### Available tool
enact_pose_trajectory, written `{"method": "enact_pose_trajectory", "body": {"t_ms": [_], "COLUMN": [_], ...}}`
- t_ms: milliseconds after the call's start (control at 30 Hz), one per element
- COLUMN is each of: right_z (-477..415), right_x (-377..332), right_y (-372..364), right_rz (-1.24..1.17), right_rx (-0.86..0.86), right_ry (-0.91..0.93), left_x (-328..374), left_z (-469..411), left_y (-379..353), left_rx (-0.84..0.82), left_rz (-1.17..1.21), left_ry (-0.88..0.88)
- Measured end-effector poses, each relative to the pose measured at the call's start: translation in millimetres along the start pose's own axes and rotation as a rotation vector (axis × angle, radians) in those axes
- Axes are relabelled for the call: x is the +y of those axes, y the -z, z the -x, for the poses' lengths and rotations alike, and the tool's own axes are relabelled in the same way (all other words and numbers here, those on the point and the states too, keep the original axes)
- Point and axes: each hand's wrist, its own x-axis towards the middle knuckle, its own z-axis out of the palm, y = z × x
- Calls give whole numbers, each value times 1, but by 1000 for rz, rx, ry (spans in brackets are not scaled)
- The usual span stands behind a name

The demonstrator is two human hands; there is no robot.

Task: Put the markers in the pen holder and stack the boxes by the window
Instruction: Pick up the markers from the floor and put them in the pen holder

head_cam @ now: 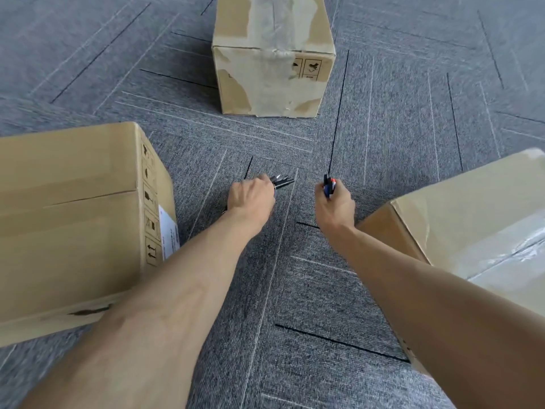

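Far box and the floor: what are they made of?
Far box: looks like brown corrugated cardboard, matte, with torn facing and clear tape over the top seam. Floor: grey carpet tile, seemingly low-pile woven fibre, with a fine ribbed texture and visible tile seams.

Grey carpet tiles (383, 128) cover floor (thin pale and dark line pattern, seams running at angles).

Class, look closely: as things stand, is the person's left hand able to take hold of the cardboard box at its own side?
Probably not yet. The left hand is closed around a bundle of dark markers, so its fingers are occupied. The left box sits beside that forearm with nothing between, though.
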Motion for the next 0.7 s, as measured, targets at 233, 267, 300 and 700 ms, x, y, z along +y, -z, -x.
{"method": "enact_pose_trajectory", "body": {"t_ms": [233,267,300,700], "right_z": [25,35,47,205], "right_x": [-1,-3,-4,-150], "right_y": [-15,-17,-19,110], "right_rz": [-75,-106,-135,-148], "right_rx": [52,55,50,-246], "right_ry": [-100,-140,-172,-210], "left_x": [-9,-11,-14,-6], "left_z": [22,31,41,205], "left_y": [22,29,35,224], "left_rx": [-140,-155,-178,-389], "left_rz": [844,920,953,1357], "left_ry": [264,288,311,776]}}
